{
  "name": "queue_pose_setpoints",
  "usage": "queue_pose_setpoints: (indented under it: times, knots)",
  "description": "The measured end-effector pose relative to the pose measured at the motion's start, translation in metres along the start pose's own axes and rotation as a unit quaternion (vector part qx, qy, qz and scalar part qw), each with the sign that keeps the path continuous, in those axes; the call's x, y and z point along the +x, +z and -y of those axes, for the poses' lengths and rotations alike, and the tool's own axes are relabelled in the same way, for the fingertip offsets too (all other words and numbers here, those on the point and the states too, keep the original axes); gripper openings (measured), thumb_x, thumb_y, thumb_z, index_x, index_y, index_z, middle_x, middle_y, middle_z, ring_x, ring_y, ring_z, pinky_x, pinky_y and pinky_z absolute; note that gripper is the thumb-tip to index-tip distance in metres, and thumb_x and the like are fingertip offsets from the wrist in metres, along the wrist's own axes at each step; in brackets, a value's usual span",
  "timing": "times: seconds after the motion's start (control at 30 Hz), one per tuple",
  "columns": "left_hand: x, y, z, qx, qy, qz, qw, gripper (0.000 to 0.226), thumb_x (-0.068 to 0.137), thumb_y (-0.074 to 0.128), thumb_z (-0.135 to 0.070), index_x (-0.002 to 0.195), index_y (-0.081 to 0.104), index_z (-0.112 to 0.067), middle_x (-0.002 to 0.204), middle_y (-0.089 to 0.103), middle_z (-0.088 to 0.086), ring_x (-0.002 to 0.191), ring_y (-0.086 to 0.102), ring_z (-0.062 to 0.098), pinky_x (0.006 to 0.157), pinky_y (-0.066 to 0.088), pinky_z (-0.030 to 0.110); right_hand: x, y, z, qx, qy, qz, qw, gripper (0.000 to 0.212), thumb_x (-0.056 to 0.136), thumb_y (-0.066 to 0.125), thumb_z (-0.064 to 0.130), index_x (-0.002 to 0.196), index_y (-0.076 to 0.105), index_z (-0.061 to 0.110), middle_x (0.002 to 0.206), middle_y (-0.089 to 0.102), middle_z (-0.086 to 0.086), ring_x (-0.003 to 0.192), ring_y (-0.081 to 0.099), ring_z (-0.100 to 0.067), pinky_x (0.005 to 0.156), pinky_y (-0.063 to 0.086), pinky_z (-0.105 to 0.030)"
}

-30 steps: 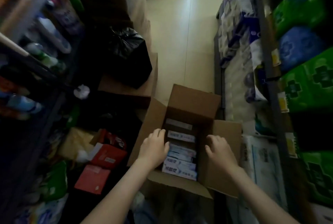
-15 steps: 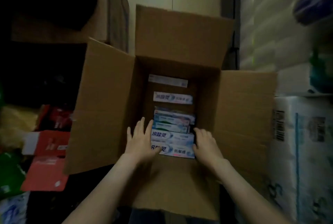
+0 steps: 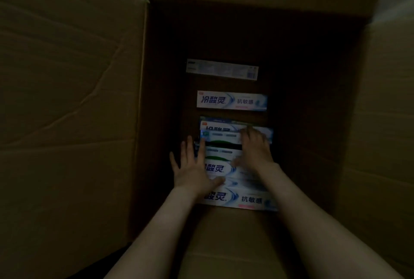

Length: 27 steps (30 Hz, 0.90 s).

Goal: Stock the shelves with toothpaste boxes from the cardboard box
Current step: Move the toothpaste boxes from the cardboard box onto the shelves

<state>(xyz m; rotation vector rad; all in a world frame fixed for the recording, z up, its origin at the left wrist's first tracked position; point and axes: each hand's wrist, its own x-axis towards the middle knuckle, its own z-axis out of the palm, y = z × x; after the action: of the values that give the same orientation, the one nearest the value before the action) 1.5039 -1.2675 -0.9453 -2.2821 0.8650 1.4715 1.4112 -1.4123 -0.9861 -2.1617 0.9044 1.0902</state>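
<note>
Head camera looks straight down into the cardboard box, where the toothpaste boxes lie heaped by its near wall, two more lying singly toward its far wall. The left hand rests flat on the heap, fingers spread and straight, gripping nothing. The right hand lies over the side nearer the box's right wall, too blurred to tell whether it has closed on one. It's dark down there and the heap looks loose, so I'd guess an uneven lift could fan the boxes out and drop some back
</note>
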Motion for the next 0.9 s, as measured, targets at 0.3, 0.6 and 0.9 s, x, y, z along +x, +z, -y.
queue_pose_setpoints:
  times: [0.3, 0.6, 0.9]
  knots:
    - [0.014, 0.014, 0.001, -0.075, 0.0, -0.025, 0.997, 0.089, 0.094, 0.041, -0.055, 0.148, -0.023, -0.025, 0.157, -0.024, 0.009, 0.145, -0.017, 0.027, 0.116, -0.009, 0.05, 0.028, -0.022, -0.012, -0.067, -0.004, 0.152, 0.986, 0.11, 0.069, 0.072, 0.06, 0.151, 0.013, 0.017, 0.155, 0.014, -0.009, 0.143, 0.012, -0.026, 0.115, 0.009, -0.039]
    - [0.057, -0.001, 0.002, -0.553, -0.127, -0.009, 0.823, 0.075, 0.086, 0.069, -0.017, 0.145, 0.023, -0.008, 0.139, 0.046, 0.015, 0.121, 0.053, 0.029, 0.098, 0.045, 0.035, 0.041, -0.027, -0.026, 0.102, 0.022, 0.186, 0.977, 0.074, 0.069, 0.084, 0.03, 0.132, 0.047, 0.017, 0.136, 0.05, -0.003, 0.109, 0.053, -0.017, 0.088, 0.046, -0.023]
    - [0.054, 0.003, 0.004, -0.426, -0.061, 0.046, 0.901, 0.073, 0.07, 0.081, -0.027, 0.134, 0.048, -0.02, 0.143, 0.038, 0.01, 0.129, 0.043, 0.029, 0.108, 0.039, 0.044, 0.019, -0.035, -0.021, 0.112, 0.051, 0.227, 0.966, 0.07, 0.072, 0.08, 0.029, 0.132, 0.045, 0.021, 0.131, 0.05, -0.004, 0.111, 0.053, -0.02, 0.089, 0.052, -0.034]
